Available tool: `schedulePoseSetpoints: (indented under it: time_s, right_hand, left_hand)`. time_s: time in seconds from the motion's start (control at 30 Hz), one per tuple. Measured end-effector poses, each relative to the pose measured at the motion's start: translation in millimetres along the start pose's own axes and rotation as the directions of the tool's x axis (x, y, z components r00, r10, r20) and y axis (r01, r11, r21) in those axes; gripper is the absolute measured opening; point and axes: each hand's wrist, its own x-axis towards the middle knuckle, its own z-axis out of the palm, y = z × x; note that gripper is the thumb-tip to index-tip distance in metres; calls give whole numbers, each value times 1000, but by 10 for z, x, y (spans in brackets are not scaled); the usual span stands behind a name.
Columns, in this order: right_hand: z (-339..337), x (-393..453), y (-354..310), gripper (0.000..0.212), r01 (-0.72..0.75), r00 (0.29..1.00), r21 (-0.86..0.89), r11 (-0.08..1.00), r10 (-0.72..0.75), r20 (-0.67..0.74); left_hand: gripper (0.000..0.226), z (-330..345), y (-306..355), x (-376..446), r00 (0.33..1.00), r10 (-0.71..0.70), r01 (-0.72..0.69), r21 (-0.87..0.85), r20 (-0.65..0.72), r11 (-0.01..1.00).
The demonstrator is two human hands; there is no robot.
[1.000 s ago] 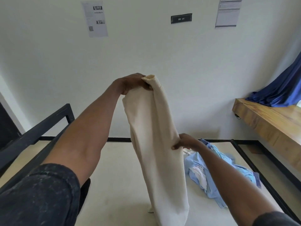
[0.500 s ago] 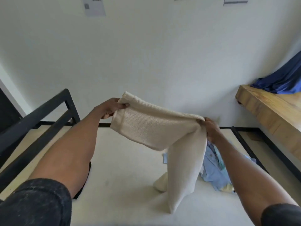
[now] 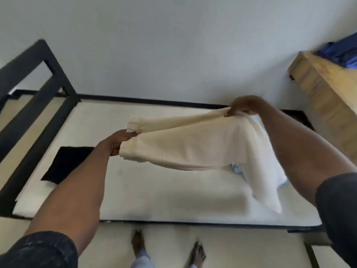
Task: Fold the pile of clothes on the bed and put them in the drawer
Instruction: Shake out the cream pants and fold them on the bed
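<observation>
A cream knitted garment (image 3: 195, 144) hangs stretched between my two hands above the white mattress (image 3: 154, 194). My left hand (image 3: 117, 142) grips its left end near a ribbed cuff. My right hand (image 3: 241, 106) pinches its upper right edge, and from there the cloth droops down to the mattress. Light blue clothes (image 3: 236, 168) lie mostly hidden behind the cream garment. A folded black garment (image 3: 65, 164) lies flat on the mattress at the left. No drawer is in view.
The black metal bed frame (image 3: 29, 117) rises at the left and runs along the wall. A wooden shelf (image 3: 326, 89) with blue cloth (image 3: 342, 53) on it juts out at the right. My bare feet (image 3: 168, 250) stand on the floor before the bed.
The view has tilted down. Both hands have lowered the cream garment from an upright hang to a horizontal spread just above the mattress. The black garment has come into view.
</observation>
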Motion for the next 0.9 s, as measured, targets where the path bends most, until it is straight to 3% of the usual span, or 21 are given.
schedulePoseSetpoints:
  time_s: [0.07,0.13,0.27,0.4,0.53,0.6,0.67,0.7,0.77,0.83,0.9]
  right_hand:
    - [680,372,-210,50,33,999,-244,969,-25,38]
    - [1406,771,-382,43,89,996,-338,937,-75,56]
    - [2784,1854,-492,40,80,992,-256,963,-53,112]
    - [3939,2890,-661,25,75,987,-169,983,-49,155]
    - [4563,3475,-856,27,24,999,-111,993,-27,-25]
    - [4886,3503,-952,44,-21,965,-275,961,-52,-256]
    - [5273,3422,-1108,60,44,910,-380,924,-194,-365]
    - [5472,3348,-1178,60,134,902,-376,917,-270,-337]
    - [5853,3182,-1228,50,288,919,-365,885,-362,-153]
    - [6175,3053,-1202,54,280,959,-306,910,-279,47]
    - [6372,2990,-1150,65,225,974,-280,933,-207,94]
  left_hand:
    - [33,-299,-438,149,993,-105,104,-23,-56,994]
    - [30,-645,-948,403,965,-221,218,-39,-140,975]
    - [9,-1207,-2043,1039,920,-298,298,-42,-253,954]
    - [9,-1747,-3131,1682,899,-327,340,-6,-290,940]
    - [28,-2138,-3786,2197,884,-299,334,38,-360,942]
    - [28,-2218,-4020,2339,856,-291,347,58,-426,936]
    - [26,-2256,-4230,2429,836,-289,372,94,-467,924]
    - [29,-2244,-4323,2451,831,-292,385,113,-473,916]
    - [34,-2175,-4433,2437,831,-275,395,164,-484,904]
    - [35,-2126,-4490,2413,831,-239,395,231,-503,889]
    - [37,-2140,-4516,2415,836,-198,416,355,-512,837]
